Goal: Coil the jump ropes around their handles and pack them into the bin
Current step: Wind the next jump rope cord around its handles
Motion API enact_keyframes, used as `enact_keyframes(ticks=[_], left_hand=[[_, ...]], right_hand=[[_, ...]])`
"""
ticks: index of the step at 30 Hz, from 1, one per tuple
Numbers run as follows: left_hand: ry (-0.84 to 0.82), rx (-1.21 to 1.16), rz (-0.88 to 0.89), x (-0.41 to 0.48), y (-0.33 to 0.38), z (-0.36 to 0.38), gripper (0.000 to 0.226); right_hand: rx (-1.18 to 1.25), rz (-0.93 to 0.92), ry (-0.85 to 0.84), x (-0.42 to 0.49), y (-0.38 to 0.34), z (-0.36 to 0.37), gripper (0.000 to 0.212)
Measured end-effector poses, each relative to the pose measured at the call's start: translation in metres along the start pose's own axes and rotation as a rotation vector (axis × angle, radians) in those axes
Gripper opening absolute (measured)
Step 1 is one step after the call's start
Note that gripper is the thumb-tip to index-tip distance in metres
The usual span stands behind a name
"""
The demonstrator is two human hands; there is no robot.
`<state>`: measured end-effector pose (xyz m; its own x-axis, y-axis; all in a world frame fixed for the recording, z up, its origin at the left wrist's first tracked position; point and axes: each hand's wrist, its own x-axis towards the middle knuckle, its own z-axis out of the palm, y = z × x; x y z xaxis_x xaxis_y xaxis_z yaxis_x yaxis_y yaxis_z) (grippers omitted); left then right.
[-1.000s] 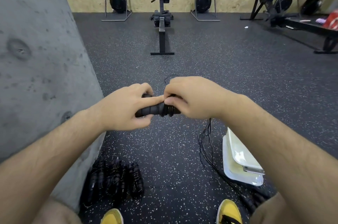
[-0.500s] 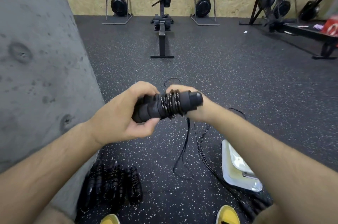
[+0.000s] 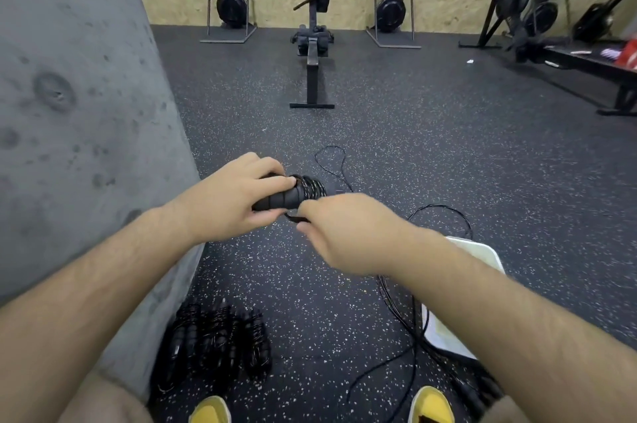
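1. Speckled rubber gym floor (image 3: 413, 146).
2. Our left hand (image 3: 227, 201) grips the handles (image 3: 286, 196), rope (image 3: 312, 186) partly coiled on them.
3. Our right hand (image 3: 344, 233) pinches the rope's loose end just beneath.
4. Bin (image 3: 482, 252) sits floor-right.

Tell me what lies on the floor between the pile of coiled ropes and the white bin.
From the coiled ropes: bare speckled floor, then loose black cord trailing beside the white bin, as seen in the head view.
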<state>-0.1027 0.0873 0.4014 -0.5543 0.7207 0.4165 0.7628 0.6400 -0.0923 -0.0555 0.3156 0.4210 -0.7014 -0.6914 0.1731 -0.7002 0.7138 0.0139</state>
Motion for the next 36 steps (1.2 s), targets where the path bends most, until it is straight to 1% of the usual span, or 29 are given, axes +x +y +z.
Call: enact_keyframes(ticks=[3,6,9,11,13,15,17,18,19,20,21,22,23,24,26,27,28,30,32,36], left_hand=[[-0.045,-0.063,0.012,-0.001,0.006,0.001,0.042],[-0.068,-0.119,0.052,0.002,0.018,-0.001,0.04],[-0.091,-0.21,0.127,0.002,0.038,-0.001,0.036],[-0.058,-0.281,0.152,0.003,0.057,-0.003,0.036],[0.038,-0.365,0.128,0.005,0.073,-0.011,0.038],[0.162,-0.441,0.091,0.009,0.08,-0.022,0.04],[0.253,-0.475,0.07,0.011,0.08,-0.028,0.043],[0.285,-0.478,0.064,0.013,0.08,-0.029,0.044],[0.311,-0.479,0.057,0.014,0.079,-0.028,0.044],[0.331,-0.48,0.044,0.016,0.078,-0.026,0.045],[0.343,-0.47,0.029,0.019,0.076,-0.024,0.047],[0.35,-0.439,0.008,0.02,0.073,-0.022,0.05],[0.353,-0.387,-0.019,0.021,0.068,-0.02,0.053],[0.352,-0.328,-0.052,0.022,0.061,-0.018,0.057],[0.331,-0.241,-0.119,0.02,0.044,-0.014,0.062],[0.308,-0.211,-0.148,0.019,0.035,-0.011,0.062],[0.28,-0.174,-0.173,0.017,0.026,-0.007,0.062],[0.214,-0.074,-0.197,0.013,0.009,0.0,0.061],[0.138,-0.014,-0.193,0.008,-0.003,0.006,0.062],[-0.008,-0.019,-0.154,0.0,-0.008,0.012,0.058]], right_hand=[[-0.127,-0.073,0.032,0.002,0.016,-0.023,0.03],[-0.099,-0.111,0.099,0.006,0.038,-0.038,0.032],[0.078,-0.048,0.172,0.008,0.059,-0.045,0.036],[0.198,0.003,0.208,0.006,0.07,-0.045,0.035],[0.373,0.029,0.317,0.006,0.073,-0.042,0.036],[0.544,0.091,0.443,0.009,0.066,-0.036,0.04],[0.722,0.184,0.493,0.015,0.05,-0.027,0.044],[0.832,0.243,0.442,0.015,0.045,-0.022,0.045],[0.936,0.303,0.333,0.013,0.04,-0.018,0.046],[0.942,0.389,0.137,0.009,0.034,-0.016,0.045],[0.864,0.47,-0.055,0.005,0.029,-0.009,0.042],[0.853,0.531,-0.137,0.004,0.03,0.002,0.041],[0.861,0.536,-0.133,0.003,0.027,0.008,0.041],[0.857,0.522,-0.062,0.003,0.021,0.012,0.041],[0.948,0.527,0.138,0.01,0.009,0.023,0.031],[0.966,0.501,0.161,0.01,0.004,0.027,0.028],[0.932,0.478,0.139,0.009,-0.002,0.032,0.027],[0.794,0.377,0.06,0.001,-0.013,0.035,0.027],[0.62,0.265,0.015,-0.005,-0.018,0.032,0.025],[0.17,0.111,0.033,-0.01,-0.008,0.008,0.022]])
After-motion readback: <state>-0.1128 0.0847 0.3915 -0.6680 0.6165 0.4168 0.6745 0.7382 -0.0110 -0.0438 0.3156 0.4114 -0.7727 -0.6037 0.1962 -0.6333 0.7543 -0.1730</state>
